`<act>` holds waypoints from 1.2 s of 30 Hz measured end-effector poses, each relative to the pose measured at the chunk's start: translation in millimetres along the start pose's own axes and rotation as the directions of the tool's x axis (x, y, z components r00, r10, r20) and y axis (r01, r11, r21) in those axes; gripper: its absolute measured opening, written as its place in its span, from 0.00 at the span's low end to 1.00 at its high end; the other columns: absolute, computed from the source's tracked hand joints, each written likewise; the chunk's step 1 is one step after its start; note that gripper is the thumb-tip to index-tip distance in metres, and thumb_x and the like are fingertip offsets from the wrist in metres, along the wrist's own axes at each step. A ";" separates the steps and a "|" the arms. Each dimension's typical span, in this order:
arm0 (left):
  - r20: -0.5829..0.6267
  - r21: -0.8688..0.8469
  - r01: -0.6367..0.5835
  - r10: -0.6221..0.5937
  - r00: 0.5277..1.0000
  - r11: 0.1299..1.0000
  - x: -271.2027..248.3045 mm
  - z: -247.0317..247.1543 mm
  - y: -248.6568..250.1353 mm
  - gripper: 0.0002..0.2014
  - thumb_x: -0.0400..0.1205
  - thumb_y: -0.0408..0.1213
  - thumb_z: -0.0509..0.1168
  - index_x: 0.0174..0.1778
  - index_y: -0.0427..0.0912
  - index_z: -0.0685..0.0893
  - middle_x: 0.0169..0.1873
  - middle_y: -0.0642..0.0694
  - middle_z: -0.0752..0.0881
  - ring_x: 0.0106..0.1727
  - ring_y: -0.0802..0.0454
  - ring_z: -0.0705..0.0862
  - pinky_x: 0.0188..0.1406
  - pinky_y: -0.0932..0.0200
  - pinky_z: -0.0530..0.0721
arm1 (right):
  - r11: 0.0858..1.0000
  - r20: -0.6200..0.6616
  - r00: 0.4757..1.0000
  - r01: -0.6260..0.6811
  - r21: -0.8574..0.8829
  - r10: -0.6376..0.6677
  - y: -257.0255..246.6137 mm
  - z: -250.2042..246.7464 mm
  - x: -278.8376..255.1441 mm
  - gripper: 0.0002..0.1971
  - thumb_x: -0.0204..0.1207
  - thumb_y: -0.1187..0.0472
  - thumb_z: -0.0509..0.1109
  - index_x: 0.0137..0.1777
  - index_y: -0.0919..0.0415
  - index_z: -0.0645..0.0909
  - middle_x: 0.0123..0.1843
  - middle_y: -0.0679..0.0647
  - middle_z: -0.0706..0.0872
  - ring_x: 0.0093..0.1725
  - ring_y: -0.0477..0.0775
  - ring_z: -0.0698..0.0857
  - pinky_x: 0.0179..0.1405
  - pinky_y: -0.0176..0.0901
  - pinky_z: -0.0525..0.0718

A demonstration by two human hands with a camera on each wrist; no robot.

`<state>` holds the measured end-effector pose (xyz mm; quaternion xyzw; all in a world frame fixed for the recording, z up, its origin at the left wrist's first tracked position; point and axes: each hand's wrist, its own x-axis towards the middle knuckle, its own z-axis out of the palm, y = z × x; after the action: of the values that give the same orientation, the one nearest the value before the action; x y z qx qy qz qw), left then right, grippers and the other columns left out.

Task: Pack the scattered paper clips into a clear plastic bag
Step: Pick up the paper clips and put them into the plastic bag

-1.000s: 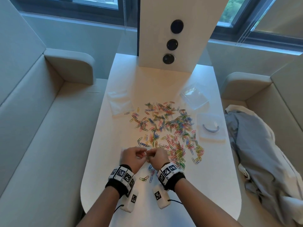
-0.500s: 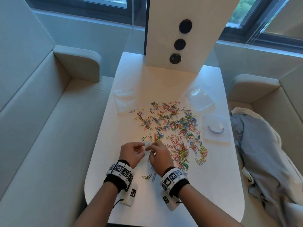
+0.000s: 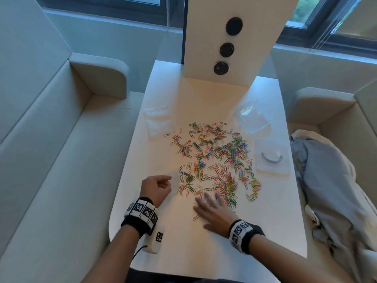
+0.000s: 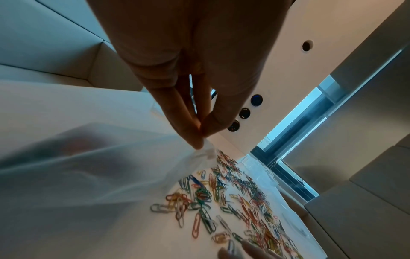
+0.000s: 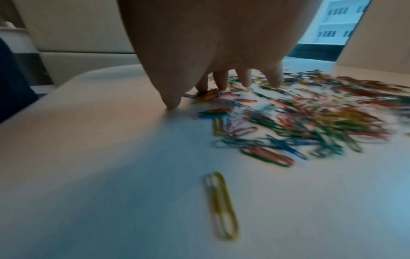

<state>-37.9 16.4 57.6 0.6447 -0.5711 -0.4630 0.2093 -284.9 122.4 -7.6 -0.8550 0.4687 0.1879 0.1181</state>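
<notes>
Hundreds, at a guess, of coloured paper clips (image 3: 216, 160) lie scattered over the middle of the white surface (image 3: 265, 221), far too many and too overlapped to count; the spread runs from mid-surface down toward the near edge, thickest on the right side.

One clear plastic bag (image 4: 206, 154) is in play. The left hand (image 3: 156, 187) holds it near the left edge, its grip pinching the bag's rim between thumb and fingertips (image 4: 195, 143), as the left wrist view shows plainly. Held up by one lip like that, the bag hangs slack beside the near-left fringe of the clips, probably so its mouth can stay open for loading.

The right hand (image 3: 214, 209) lies low over the near edge of the pile with its grip spread, fingers (image 5: 274, 78) straight and tips down among the clips, holding nothing. That flat, fanned pose suits raking a batch together or sweeping it toward the bag; the hand is blurred, so which of the two I cannot tell.

One yellow clip (image 5: 221, 205) sits apart, nearer the front edge than the rest.

Elsewhere I count one flat packet of spare bags (image 3: 159, 123) toward the far left, one clear open container (image 3: 253, 117) toward the far right, and one lid (image 3: 273, 158) just beside the right edge.

No clips appear inside the held bag, so packing seems barely begun.
</notes>
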 end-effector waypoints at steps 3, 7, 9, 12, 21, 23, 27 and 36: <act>0.032 0.023 0.020 -0.021 0.999 1.000 -2.8 8.6 -3.1 0.15 0.72 0.28 0.72 0.52 0.45 0.92 0.37 0.52 0.91 0.39 0.56 0.89 0.52 0.61 0.89 | 0.998 -0.008 1.000 -0.002 0.055 0.002 13.9 -4.2 -9.4 0.31 0.78 0.62 0.67 0.80 0.59 0.63 0.81 0.64 0.66 0.75 0.72 0.73 0.65 0.69 0.81; 0.070 0.054 0.045 -0.049 0.996 0.998 -4.4 17.4 -7.1 0.14 0.70 0.32 0.73 0.50 0.51 0.92 0.35 0.57 0.91 0.39 0.59 0.90 0.53 0.58 0.90 | 0.987 -0.078 0.996 -0.027 0.160 0.040 15.6 -8.6 -4.0 0.21 0.76 0.75 0.59 0.69 0.67 0.75 0.68 0.63 0.76 0.62 0.63 0.77 0.58 0.55 0.86; 0.077 0.065 0.047 -0.052 0.996 0.997 -6.7 21.8 -11.0 0.14 0.69 0.33 0.73 0.47 0.54 0.92 0.34 0.58 0.91 0.39 0.60 0.89 0.52 0.57 0.90 | 0.968 -0.084 0.988 -0.103 0.230 0.126 14.3 -9.0 1.1 0.16 0.78 0.74 0.62 0.64 0.65 0.80 0.62 0.59 0.79 0.58 0.60 0.79 0.59 0.51 0.84; 0.087 0.062 0.029 -0.034 0.996 0.998 -13.2 28.5 -11.4 0.15 0.70 0.29 0.73 0.51 0.47 0.93 0.36 0.55 0.91 0.38 0.58 0.89 0.51 0.57 0.91 | 0.798 -0.083 0.908 -0.313 0.515 0.410 15.5 -15.1 5.8 0.12 0.80 0.67 0.67 0.59 0.60 0.88 0.55 0.55 0.86 0.54 0.56 0.84 0.59 0.46 0.83; 0.080 0.163 -0.030 0.017 0.997 0.986 -19.8 40.0 -15.0 0.14 0.71 0.36 0.72 0.52 0.51 0.93 0.34 0.58 0.91 0.37 0.66 0.88 0.50 0.70 0.86 | -0.789 0.508 0.650 0.246 0.563 0.565 15.9 -45.0 -2.2 0.09 0.73 0.79 0.70 0.53 0.75 0.84 0.51 0.66 0.90 0.48 0.60 0.89 0.49 0.47 0.89; 0.070 0.166 -0.041 0.029 0.997 0.985 -18.9 43.2 -13.7 0.14 0.70 0.37 0.72 0.51 0.51 0.93 0.33 0.59 0.90 0.36 0.67 0.88 0.50 0.69 0.88 | -0.836 0.475 0.716 0.286 0.468 0.511 8.0 -52.1 4.5 0.12 0.74 0.81 0.68 0.57 0.77 0.82 0.54 0.66 0.89 0.52 0.60 0.88 0.51 0.46 0.89; 0.048 0.144 -0.061 0.054 0.997 0.988 -20.2 52.8 -11.8 0.13 0.70 0.39 0.74 0.50 0.51 0.93 0.32 0.58 0.91 0.35 0.68 0.88 0.49 0.66 0.89 | -0.819 0.447 0.766 0.176 0.546 0.462 -17.0 -59.9 21.0 0.12 0.73 0.80 0.71 0.56 0.77 0.83 0.45 0.64 0.90 0.43 0.56 0.91 0.44 0.40 0.91; 0.144 0.088 -0.200 0.187 0.972 0.976 -30.5 65.5 4.8 0.12 0.74 0.34 0.74 0.53 0.46 0.91 0.39 0.54 0.91 0.39 0.65 0.88 0.46 0.71 0.87 | -0.349 0.410 0.747 -0.251 0.903 0.523 -25.9 -58.1 38.2 0.09 0.62 0.69 0.73 0.40 0.60 0.92 0.42 0.65 0.92 0.44 0.58 0.90 0.56 0.58 0.89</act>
<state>-92.8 60.4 40.7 0.5630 -0.6669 -0.4532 0.1814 -232.0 85.4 29.0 -0.2496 0.7089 -0.2812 0.5968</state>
